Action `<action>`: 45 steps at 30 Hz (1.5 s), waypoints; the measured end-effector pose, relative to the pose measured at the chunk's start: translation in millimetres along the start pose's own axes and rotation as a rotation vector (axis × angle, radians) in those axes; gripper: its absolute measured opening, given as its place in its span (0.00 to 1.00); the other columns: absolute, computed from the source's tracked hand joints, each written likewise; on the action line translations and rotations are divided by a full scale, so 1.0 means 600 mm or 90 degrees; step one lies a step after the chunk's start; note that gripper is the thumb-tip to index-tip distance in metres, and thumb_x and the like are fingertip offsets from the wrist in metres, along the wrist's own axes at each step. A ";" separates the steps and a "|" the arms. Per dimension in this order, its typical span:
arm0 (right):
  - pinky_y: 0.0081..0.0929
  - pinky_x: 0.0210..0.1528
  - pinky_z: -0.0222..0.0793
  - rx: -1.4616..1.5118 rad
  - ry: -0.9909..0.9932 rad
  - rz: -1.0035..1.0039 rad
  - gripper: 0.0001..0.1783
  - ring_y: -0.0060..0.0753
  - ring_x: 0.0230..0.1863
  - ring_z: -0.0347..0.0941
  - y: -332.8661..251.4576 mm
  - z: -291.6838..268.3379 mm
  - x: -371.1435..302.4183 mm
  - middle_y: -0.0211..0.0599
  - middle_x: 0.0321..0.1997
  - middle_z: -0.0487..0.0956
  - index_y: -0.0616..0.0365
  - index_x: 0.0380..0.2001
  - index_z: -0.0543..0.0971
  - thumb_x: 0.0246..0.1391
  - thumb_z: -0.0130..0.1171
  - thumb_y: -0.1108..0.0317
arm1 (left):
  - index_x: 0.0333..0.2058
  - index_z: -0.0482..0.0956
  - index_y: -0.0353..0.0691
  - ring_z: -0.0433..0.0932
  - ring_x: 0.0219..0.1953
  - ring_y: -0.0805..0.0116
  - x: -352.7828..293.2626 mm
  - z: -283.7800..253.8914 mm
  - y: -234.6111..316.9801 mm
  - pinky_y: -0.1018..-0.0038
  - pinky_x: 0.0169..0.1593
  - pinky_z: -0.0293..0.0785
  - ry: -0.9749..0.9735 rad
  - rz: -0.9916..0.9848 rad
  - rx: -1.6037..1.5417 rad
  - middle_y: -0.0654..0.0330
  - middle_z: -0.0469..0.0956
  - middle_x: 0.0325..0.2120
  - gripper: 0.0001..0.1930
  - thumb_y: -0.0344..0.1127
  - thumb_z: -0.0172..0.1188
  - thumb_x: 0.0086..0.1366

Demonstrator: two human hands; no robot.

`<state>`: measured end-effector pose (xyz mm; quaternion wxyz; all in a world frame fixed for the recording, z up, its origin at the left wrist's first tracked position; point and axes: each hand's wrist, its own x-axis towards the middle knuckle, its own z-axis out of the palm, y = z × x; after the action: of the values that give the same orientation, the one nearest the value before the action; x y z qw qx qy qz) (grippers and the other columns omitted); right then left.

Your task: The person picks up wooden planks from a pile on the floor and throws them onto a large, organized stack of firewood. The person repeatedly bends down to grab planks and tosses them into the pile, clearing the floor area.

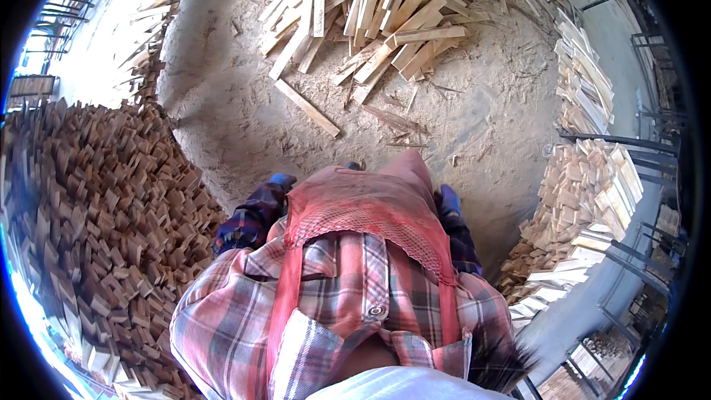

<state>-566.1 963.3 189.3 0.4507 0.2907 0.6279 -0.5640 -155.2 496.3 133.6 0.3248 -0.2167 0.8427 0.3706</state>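
Observation:
My left hand (pixel 283 179), in what looks like a blue glove, hangs beside my body at the edge of a red apron (pixel 355 196). Only a small part of it shows, so its fingers cannot be made out. On the other side, my right hand (pixel 449 198) also shows as a patch of blue, mostly hidden by the apron and sleeve. Whether either hand holds anything is not visible. In front of me a single wooden slat (pixel 307 108) lies apart on the dusty floor. Past it spreads a loose heap of pale wooden slats (pixel 400 11).
A large, dense stack of short wood pieces (pixel 111 215) fills the left side. Along the right stand more stacked wood (pixel 578 185) and dark metal bars (pixel 629 144). Splinters and bark scraps (pixel 396 120) litter the sawdust-covered floor (pixel 489 115).

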 end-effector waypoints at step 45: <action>0.52 0.69 0.47 0.182 -0.100 0.127 0.47 0.44 0.74 0.44 -0.689 0.827 1.039 0.43 0.73 0.49 0.43 0.70 0.51 0.53 0.59 0.42 | 0.55 0.72 0.36 0.80 0.43 0.68 0.728 -0.462 0.399 0.75 0.46 0.74 0.095 -0.440 -1.096 0.57 0.81 0.42 0.19 0.36 0.56 0.68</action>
<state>-1073.7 312.3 -162.5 0.5059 0.3676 0.4722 -0.6213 -711.1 380.7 82.7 0.0894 -0.6451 0.1847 0.7360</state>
